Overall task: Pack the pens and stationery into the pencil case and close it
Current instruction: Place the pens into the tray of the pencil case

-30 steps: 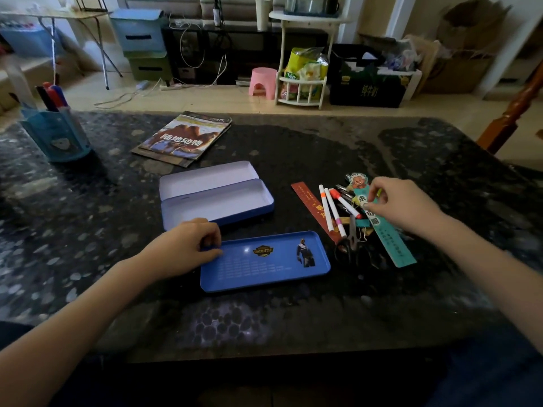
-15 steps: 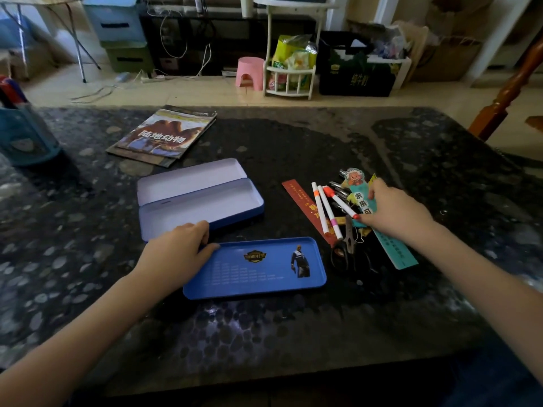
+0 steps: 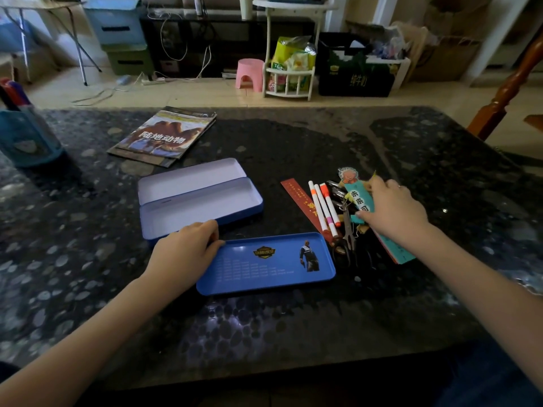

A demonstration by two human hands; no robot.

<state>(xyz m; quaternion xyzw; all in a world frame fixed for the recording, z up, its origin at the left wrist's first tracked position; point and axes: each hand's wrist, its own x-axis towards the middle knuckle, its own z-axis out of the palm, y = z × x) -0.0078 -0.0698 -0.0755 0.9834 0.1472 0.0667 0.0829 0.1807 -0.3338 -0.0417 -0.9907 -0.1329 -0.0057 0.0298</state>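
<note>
The blue tin pencil case lies open and empty at the table's centre. In front of it a loose blue tray with a printed figure lies flat; my left hand rests on its left end. To the right is a heap of stationery: a red ruler, three white pens, scissors and teal bookmarks. My right hand lies on the bookmarks with its fingers curled around them.
A magazine lies behind the case. A blue pen holder with markers stands at the far left. A wooden chair post rises beyond the table's right corner. The floor behind holds boxes, a rack and a pink stool.
My right hand has shifted from the pens onto the teal bookmarks and curled over them. My left hand stays on the tray's left end. The camera view has moved slightly.
</note>
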